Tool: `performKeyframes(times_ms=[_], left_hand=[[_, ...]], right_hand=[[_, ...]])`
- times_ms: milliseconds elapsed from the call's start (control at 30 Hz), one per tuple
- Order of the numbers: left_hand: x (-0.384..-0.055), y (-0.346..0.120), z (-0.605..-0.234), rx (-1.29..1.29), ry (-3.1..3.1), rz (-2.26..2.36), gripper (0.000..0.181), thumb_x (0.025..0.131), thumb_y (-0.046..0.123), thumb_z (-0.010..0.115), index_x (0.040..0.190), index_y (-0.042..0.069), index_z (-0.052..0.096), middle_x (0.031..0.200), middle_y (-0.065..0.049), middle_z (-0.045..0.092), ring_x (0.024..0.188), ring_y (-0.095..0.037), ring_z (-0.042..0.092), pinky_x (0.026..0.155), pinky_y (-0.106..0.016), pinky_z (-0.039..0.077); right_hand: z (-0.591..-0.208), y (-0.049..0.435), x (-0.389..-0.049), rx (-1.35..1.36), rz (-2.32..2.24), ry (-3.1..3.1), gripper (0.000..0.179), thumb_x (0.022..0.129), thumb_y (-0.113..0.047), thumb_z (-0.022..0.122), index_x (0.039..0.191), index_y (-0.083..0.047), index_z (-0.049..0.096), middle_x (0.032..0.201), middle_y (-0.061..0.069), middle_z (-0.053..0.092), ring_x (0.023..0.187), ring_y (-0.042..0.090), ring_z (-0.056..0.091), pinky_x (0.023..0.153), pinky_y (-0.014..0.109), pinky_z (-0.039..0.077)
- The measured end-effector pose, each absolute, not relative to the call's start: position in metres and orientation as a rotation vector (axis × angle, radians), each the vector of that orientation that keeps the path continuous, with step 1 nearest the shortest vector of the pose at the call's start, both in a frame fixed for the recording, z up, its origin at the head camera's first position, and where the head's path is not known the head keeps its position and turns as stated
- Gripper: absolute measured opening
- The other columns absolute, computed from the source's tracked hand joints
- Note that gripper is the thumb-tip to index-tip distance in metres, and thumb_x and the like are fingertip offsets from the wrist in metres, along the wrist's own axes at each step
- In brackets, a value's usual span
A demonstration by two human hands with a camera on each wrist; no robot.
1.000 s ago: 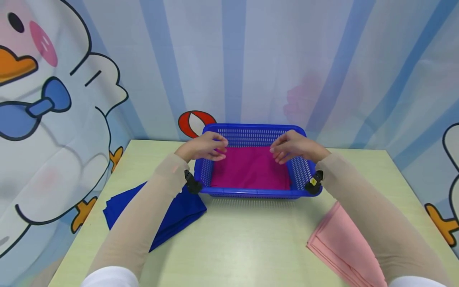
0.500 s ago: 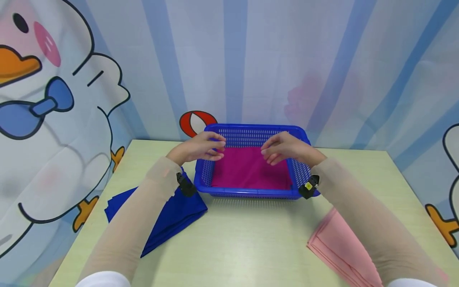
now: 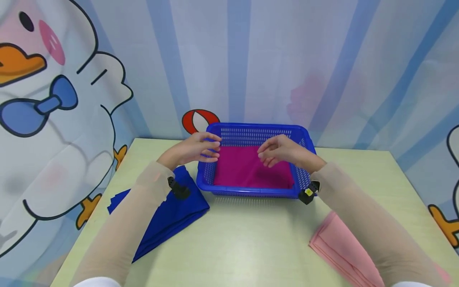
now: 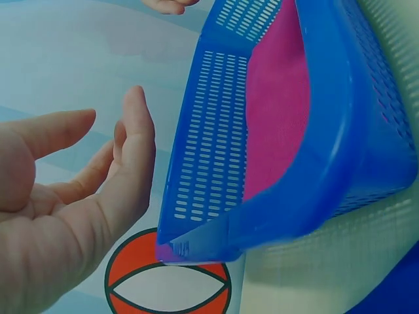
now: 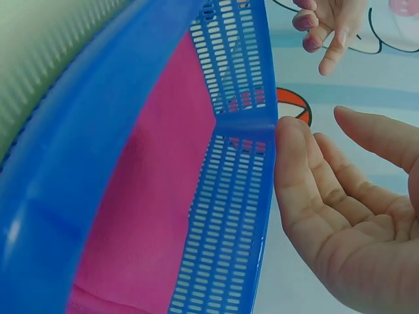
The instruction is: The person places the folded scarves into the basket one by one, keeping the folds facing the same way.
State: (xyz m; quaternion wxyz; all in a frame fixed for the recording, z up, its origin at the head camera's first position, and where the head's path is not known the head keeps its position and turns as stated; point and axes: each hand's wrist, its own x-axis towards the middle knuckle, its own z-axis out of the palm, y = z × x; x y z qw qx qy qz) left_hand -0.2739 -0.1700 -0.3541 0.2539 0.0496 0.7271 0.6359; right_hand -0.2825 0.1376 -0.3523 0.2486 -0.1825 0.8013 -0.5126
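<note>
A blue plastic basket point(image 3: 251, 191) with slotted walls stands at the back of the table, a magenta cloth point(image 3: 244, 167) lying flat inside. My left hand point(image 3: 191, 149) hovers at the basket's left rim, fingers loosely bent and thumb apart, holding nothing. Above the magenta cloth, toward the right side, is my right hand point(image 3: 283, 151), likewise with loosely curved fingers and nothing in them. The left wrist view shows the left palm point(image 4: 65, 226) beside the basket's corner. In the right wrist view, a gap separates the right hand's point(image 5: 347, 209) thumb from its fingers.
A folded dark blue cloth point(image 3: 179, 213) lies left of the basket, partly under the left forearm in view. At the front right lies a folded pink cloth point(image 3: 340, 243), partly hidden by the right forearm. A printed curtain point(image 3: 265, 59) hangs behind the table point(image 3: 236, 239).
My left hand has drawn left, from over the basket to its left rim. The right hand has shifted left above the magenta cloth. The cloths stay where they were.
</note>
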Motion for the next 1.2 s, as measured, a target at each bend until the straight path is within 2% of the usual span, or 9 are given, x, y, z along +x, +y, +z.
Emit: performKeyframes(times_ms=[233,500,633,800,967,1200], left_hand=[[-0.258,-0.189,-0.358,0.140,2.013,1.728,0.043,0.105,0.015,0.053,0.143,0.001,0.041,0.126,-0.028,0.050,0.119,-0.043,0.055,0.093,-0.042,0.055],[-0.240,-0.209,-0.356,0.129,2.067,1.734,0.045,0.105,0.018,0.053,0.146,0.003,0.041,0.126,-0.024,0.053,0.107,-0.028,0.063,0.090,-0.039,0.056],[-0.235,-0.216,-0.355,0.150,2.075,1.750,0.049,0.105,0.019,0.053,0.148,0.002,0.039,0.126,-0.026,0.052,0.108,-0.031,0.062,0.090,-0.040,0.056],[-0.226,-0.227,-0.356,0.145,2.080,1.766,0.048,0.105,0.020,0.053,0.148,0.001,0.038,0.121,-0.021,0.052,0.106,-0.029,0.063,0.089,-0.039,0.056],[-0.218,-0.238,-0.357,0.123,2.093,1.775,0.048,0.106,0.020,0.052,0.146,-0.001,0.038,0.122,-0.020,0.052,0.105,-0.026,0.064,0.090,-0.038,0.056],[-0.207,-0.250,-0.357,0.098,2.138,1.755,0.049,0.105,0.024,0.054,0.145,0.000,0.039,0.124,-0.022,0.051,0.110,-0.029,0.062,0.091,-0.039,0.055]], right_hand=[[-0.351,0.131,-0.271,-0.569,-1.400,2.153,0.023,0.095,-0.006,0.067,0.111,0.010,0.065,0.092,0.016,0.071,0.078,0.027,0.069,0.081,0.050,0.059],[-0.348,0.122,-0.263,-0.627,-1.390,2.123,0.023,0.095,-0.009,0.068,0.112,0.007,0.066,0.094,0.017,0.070,0.082,0.033,0.069,0.079,0.047,0.059],[-0.345,0.118,-0.259,-0.656,-1.390,2.108,0.023,0.095,-0.009,0.068,0.112,0.007,0.066,0.093,0.016,0.070,0.080,0.031,0.069,0.081,0.051,0.058],[-0.341,0.113,-0.254,-0.682,-1.392,2.083,0.023,0.095,-0.008,0.068,0.112,0.007,0.066,0.093,0.017,0.069,0.083,0.038,0.068,0.079,0.049,0.059],[-0.339,0.109,-0.250,-0.691,-1.385,2.079,0.022,0.095,-0.006,0.067,0.112,0.007,0.065,0.094,0.019,0.069,0.079,0.031,0.069,0.076,0.043,0.060],[-0.337,0.099,-0.243,-0.779,-1.373,2.045,0.021,0.096,-0.006,0.067,0.112,0.007,0.066,0.093,0.016,0.070,0.080,0.031,0.071,0.078,0.046,0.060]])
